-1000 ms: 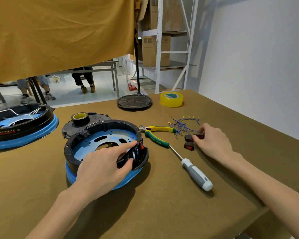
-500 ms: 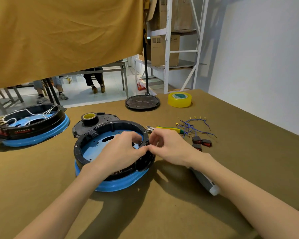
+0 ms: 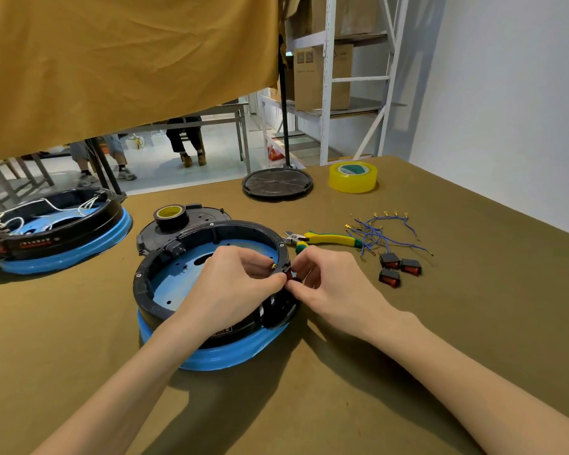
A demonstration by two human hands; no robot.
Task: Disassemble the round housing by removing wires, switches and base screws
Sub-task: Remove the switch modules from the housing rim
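A round housing (image 3: 165, 292), black rim over blue base, sits mid-table (image 3: 440, 339). The left hand (image 3: 234, 287) and right hand (image 3: 329, 284) meet at its right rim, fingers pinching a red switch (image 3: 289, 274). Three loose switches (image 3: 397, 267) lie further right.

Nothing here reads clearly to me. The round housing (image 3: 211, 323) under my hands carries a small label on its near black wall, too blurred to make out. The second housing (image 3: 56, 238) at the table's left edge shows a red strip of marks, unreadable. The cardboard box (image 3: 321, 77) on the shelf has printed squares, illegible.
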